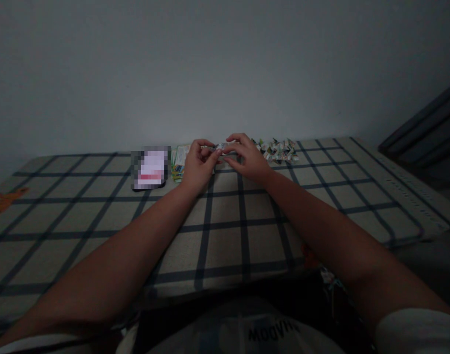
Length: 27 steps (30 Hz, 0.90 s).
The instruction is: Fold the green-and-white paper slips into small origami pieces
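Observation:
My left hand [200, 164] pinches a small printed paper piece [221, 146] between thumb and fingers, a little above the far part of the table. My right hand [249, 156] meets it from the other side. A fingertip of it is at the paper's edge, while its thumb and fingers stay apart. Just left of my left hand lies a stack of printed paper sheets [179, 156], partly hidden by that hand. Beyond my right hand is a spread of small, folded, pointed paper pieces [280, 150]. The held paper's exact shape is too small to tell.
A phone [151, 167] with a blurred screen lies left of the paper stack. A checked cloth [225, 221] covers the table, which meets a plain wall [225, 73] at the back. Dark slatted furniture [427, 128] stands at the right.

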{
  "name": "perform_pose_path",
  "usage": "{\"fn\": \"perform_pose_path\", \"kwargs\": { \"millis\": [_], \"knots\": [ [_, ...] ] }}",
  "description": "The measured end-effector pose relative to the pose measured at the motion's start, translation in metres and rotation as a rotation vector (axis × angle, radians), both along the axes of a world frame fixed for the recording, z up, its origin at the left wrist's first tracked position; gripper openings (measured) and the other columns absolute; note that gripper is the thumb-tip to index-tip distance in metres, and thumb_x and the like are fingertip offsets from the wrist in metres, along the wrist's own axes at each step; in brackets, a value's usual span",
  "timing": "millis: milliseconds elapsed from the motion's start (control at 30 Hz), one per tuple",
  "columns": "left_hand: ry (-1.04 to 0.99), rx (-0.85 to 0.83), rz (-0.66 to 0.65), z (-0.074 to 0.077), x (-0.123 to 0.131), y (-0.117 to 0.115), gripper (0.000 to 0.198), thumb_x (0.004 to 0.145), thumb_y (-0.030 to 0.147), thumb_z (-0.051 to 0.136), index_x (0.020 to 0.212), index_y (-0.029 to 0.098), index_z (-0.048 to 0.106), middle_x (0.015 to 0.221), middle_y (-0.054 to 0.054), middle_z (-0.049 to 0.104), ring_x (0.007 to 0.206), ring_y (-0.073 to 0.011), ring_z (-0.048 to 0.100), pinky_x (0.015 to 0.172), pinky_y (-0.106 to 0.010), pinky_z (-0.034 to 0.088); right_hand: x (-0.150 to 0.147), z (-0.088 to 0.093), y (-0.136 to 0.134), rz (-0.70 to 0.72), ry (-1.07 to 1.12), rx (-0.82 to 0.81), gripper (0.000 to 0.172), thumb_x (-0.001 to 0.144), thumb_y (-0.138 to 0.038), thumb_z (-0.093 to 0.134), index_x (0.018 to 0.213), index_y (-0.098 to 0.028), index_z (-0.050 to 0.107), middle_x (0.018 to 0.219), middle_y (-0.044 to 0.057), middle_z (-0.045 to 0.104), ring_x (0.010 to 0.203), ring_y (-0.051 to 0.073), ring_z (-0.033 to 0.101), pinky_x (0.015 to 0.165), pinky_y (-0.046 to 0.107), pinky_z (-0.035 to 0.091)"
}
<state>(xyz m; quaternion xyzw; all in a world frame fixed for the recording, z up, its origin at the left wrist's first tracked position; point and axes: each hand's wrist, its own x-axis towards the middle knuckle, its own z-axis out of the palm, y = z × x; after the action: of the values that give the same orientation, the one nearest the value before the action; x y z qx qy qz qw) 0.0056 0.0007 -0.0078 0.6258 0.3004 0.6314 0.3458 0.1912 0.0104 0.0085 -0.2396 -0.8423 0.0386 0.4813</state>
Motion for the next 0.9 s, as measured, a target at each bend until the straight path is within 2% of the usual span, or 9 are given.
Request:
{"fn": "perform_pose_path", "kwargs": {
  "millis": [167,467,767,900],
  "knots": [
    [-0.017,0.002,-0.018,0.001,0.001,-0.001,0.038,0.08,0.038,0.079,0.1,0.024,0.049,0.078,0.004,0.068,0.07,-0.0107,0.069,0.061,-0.019,0.057,0.001,-0.003,0.008,-0.031,0.002,0.015,0.016,0.094,-0.036,0.064,0.096,-0.021,0.069,0.115,0.009,0.057,0.109,0.022,0.055,0.099,0.04,0.046],
    [0.003,0.018,0.032,-0.002,0.002,-0.003,0.033,0.082,0.037,0.077,0.097,0.024,0.051,0.072,0.005,0.065,0.063,-0.0097,0.064,0.06,-0.02,0.057,0.0,0.004,-0.001,-0.034,-0.03,-0.011,0.012,0.092,-0.028,0.064,0.085,-0.019,0.06,0.107,0.008,0.056,0.104,0.021,0.055,0.094,0.036,0.045],
    [0.092,-0.006,0.025,0.009,-0.001,-0.008,0.036,0.082,0.043,0.077,0.096,0.024,0.049,0.067,0.006,0.064,0.058,-0.0096,0.062,0.06,-0.021,0.052,0.0,0.001,0.001,-0.055,-0.016,-0.088,0.02,0.094,-0.038,0.063,0.087,-0.02,0.061,0.104,0.008,0.06,0.102,0.021,0.056,0.092,0.034,0.045],
    [0.118,-0.039,0.025,0.012,-0.003,-0.01,0.037,0.08,0.04,0.08,0.096,0.024,0.051,0.064,0.006,0.06,0.058,-0.0098,0.06,0.056,-0.02,0.046,0.0,0.001,0.003,-0.063,0.013,-0.155,0.02,0.093,-0.038,0.064,0.084,-0.02,0.06,0.093,0.006,0.063,0.094,0.02,0.057,0.088,0.035,0.045]
  ]
}}
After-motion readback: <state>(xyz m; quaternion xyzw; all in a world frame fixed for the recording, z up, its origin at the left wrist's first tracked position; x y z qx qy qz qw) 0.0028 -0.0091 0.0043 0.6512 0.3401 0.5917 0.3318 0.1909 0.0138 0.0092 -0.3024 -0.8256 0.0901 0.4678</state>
